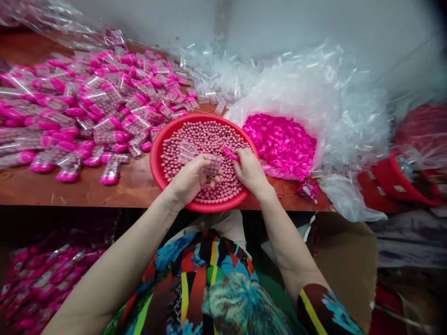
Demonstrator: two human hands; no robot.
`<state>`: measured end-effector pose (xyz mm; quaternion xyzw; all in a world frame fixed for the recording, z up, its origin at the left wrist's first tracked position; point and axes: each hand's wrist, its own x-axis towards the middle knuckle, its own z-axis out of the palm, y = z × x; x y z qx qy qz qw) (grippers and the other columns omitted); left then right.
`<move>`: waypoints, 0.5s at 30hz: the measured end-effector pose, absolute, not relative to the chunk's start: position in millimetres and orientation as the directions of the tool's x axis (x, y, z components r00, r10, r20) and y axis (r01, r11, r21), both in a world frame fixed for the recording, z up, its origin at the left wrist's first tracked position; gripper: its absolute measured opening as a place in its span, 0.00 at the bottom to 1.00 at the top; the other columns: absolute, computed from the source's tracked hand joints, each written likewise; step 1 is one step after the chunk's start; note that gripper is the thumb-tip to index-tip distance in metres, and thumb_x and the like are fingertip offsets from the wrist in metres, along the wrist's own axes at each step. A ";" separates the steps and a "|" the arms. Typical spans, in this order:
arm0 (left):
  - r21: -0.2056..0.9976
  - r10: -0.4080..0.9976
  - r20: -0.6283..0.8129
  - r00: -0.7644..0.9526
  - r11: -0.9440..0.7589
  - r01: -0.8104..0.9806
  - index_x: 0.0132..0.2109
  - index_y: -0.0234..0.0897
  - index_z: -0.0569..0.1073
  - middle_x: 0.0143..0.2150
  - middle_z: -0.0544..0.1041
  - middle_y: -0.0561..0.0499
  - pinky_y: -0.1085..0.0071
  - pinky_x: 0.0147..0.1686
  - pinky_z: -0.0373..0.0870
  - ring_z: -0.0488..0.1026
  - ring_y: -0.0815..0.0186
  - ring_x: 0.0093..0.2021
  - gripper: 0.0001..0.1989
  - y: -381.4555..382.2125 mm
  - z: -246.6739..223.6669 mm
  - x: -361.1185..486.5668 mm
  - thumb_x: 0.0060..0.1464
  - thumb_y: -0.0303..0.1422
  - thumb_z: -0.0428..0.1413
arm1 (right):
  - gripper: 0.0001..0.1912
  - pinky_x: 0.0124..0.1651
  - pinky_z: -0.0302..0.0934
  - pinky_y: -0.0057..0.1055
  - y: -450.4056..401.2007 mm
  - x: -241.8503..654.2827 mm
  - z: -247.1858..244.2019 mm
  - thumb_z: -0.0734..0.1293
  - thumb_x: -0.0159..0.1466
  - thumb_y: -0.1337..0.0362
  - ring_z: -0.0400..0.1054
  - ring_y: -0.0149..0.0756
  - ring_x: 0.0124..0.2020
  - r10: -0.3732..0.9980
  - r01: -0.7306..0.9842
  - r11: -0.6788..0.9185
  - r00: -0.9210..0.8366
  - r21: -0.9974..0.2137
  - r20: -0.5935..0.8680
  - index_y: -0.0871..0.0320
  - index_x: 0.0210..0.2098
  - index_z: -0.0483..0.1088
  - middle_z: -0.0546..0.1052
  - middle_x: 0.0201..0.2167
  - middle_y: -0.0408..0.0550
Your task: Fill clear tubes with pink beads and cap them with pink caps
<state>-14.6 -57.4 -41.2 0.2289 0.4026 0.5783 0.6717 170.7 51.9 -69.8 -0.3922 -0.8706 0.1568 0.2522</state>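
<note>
A red basin full of small round pink balls sits at the table's front edge. Over it, my left hand is closed on a small clear plastic container with pink balls inside. Another clear container shows just beyond the left thumb; whether this hand also holds it, I cannot tell. My right hand, above the basin's right side, pinches a bright pink plastic cap between thumb and fingers. The cap is apart from the container.
Filled containers with pink caps are heaped on the left. A plastic bag holds loose pink caps right of the basin. Clear containers lie behind. A red bucket stands far right; pink packages lie below the table.
</note>
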 end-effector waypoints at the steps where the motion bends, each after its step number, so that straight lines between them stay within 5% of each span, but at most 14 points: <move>1: 0.779 0.964 -0.265 0.023 0.227 -0.585 0.44 0.34 0.76 0.37 0.79 0.47 0.71 0.33 0.73 0.77 0.65 0.34 0.09 -58.4 -41.7 -13.9 0.56 0.33 0.60 | 0.12 0.59 0.68 0.46 49.6 168.9 -66.7 0.62 0.71 0.66 0.70 0.47 0.52 0.783 0.558 0.616 -0.515 -0.556 0.350 0.58 0.50 0.74 0.76 0.48 0.57; 5: 0.774 0.964 -0.262 0.051 0.241 -0.585 0.46 0.34 0.74 0.38 0.78 0.48 0.71 0.35 0.73 0.76 0.66 0.34 0.11 -60.7 -44.6 -10.8 0.59 0.34 0.63 | 0.11 0.55 0.71 0.39 32.4 159.5 -44.3 0.67 0.71 0.58 0.74 0.40 0.49 0.822 0.220 0.478 -0.453 -0.850 0.345 0.55 0.50 0.75 0.79 0.47 0.51; 15: 0.766 0.966 -0.260 0.006 0.210 -0.607 0.44 0.34 0.77 0.37 0.75 0.50 0.76 0.33 0.72 0.73 0.71 0.33 0.09 -62.0 -48.4 -8.6 0.60 0.34 0.65 | 0.05 0.49 0.70 0.36 13.8 145.7 -34.7 0.70 0.68 0.62 0.75 0.37 0.43 0.819 0.170 0.460 -0.459 -0.871 0.344 0.54 0.40 0.80 0.81 0.39 0.46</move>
